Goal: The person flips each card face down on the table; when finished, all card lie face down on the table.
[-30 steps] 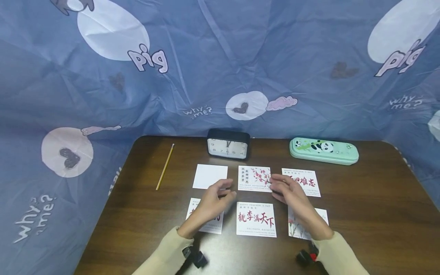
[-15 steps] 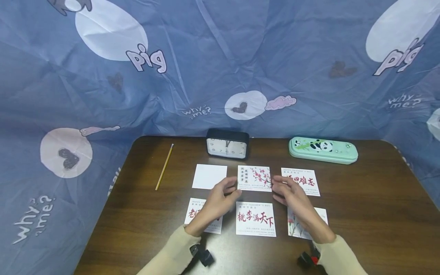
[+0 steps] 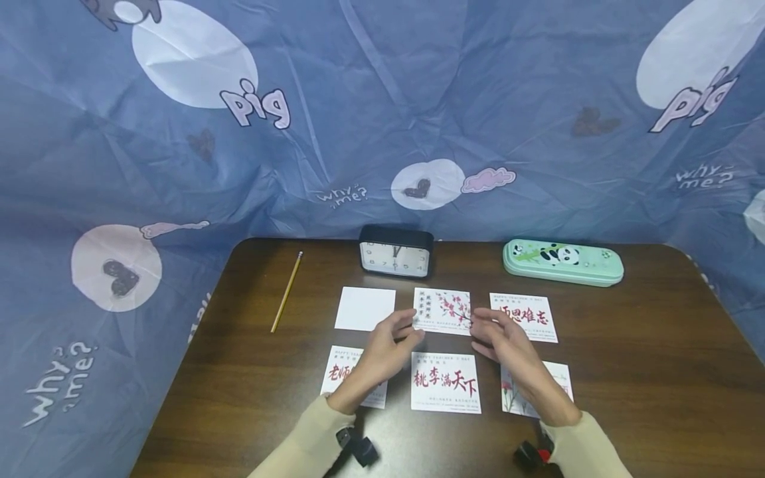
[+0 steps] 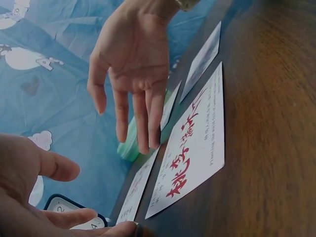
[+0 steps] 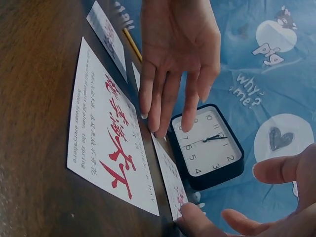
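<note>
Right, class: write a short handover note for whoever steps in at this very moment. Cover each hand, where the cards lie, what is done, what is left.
Left hand: open, fingertips at the blossom card's left edge.
Right hand: open, fingertips at its right edge.
Cards: six in two rows on the table; blank card back left, red-lettered card front middle.
Done: hands flank the blossom card.
Left: likely gripping and lifting it; not yet raised.

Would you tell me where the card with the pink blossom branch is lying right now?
In the head view the blossom card lies mid-table in the far row, just before the black clock, between the blank white card and a red-lettered card.
</note>
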`<state>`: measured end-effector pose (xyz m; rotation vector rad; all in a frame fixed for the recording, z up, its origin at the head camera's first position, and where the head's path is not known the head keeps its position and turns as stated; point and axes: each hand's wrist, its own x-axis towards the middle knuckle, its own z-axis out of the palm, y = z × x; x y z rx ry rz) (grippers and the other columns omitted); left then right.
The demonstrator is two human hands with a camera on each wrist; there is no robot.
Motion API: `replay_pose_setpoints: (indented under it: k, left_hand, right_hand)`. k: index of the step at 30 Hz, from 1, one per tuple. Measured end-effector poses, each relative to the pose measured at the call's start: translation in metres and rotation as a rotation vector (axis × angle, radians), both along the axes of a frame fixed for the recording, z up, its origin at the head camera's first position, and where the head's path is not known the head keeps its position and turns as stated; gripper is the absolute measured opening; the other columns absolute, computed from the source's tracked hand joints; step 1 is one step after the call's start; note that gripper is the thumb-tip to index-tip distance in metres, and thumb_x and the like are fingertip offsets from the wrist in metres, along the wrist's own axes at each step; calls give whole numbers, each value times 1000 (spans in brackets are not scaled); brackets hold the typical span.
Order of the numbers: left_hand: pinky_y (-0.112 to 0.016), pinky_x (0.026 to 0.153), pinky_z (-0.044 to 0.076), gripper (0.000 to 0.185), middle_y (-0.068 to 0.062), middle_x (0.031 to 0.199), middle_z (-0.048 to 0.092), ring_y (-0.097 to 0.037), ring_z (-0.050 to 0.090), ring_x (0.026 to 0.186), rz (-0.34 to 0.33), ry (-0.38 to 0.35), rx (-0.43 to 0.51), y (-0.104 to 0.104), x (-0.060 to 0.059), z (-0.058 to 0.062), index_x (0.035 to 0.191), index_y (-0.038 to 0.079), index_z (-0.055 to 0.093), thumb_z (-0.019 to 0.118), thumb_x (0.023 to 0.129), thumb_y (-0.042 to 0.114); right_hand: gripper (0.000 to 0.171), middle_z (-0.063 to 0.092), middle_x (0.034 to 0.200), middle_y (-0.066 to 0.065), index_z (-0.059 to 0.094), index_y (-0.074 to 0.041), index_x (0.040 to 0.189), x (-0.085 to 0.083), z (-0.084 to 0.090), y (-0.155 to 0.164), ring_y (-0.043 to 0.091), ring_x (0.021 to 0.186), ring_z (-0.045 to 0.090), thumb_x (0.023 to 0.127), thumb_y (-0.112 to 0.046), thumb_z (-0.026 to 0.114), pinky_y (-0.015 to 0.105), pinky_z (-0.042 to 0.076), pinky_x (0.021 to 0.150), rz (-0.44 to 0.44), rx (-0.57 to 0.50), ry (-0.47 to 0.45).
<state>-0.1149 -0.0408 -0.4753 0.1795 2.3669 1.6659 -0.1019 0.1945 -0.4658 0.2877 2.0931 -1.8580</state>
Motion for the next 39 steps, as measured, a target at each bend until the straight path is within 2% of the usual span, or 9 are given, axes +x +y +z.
replay_pose_setpoints:
  k: [6,14,21,29,39]
  left_hand:
    - [-55,115,49,53,-25,148,60,-39,63,132,17,-8,-15,3,1,-2,146,0,54,64,99,22]
    - [-56,112,51,54,-27,142,63,-41,64,130,12,-12,-35,3,1,1,146,-1,53,63,99,23]
    - [-55,113,51,51,-28,145,60,-41,63,132,50,-27,-11,2,-2,2,146,0,54,62,100,22]
    - [-54,112,53,53,-28,143,62,-41,63,131,57,-34,9,5,-3,2,146,1,54,63,99,23]
    - [-56,114,50,54,-28,145,60,-42,61,134,49,-35,11,7,0,2,147,2,53,63,99,25]
  right_hand:
    - [52,40,162,25,34,1,156,-1,-1,-1,42,145,49,109,-17,45,36,56,109,-19,2,-2]
    - [53,41,161,26,34,2,156,-2,-3,1,42,146,47,109,-19,46,33,59,104,-14,-13,-7]
    - [53,41,160,28,33,4,156,-4,-2,2,42,146,47,109,-17,45,31,59,104,-19,-5,-10]
    - [53,35,165,26,31,4,157,-5,2,0,44,149,44,110,-18,43,32,56,108,1,-38,-5]
    - [55,33,165,28,26,4,159,-5,-1,1,44,149,42,111,-18,43,28,61,99,-39,-95,-38]
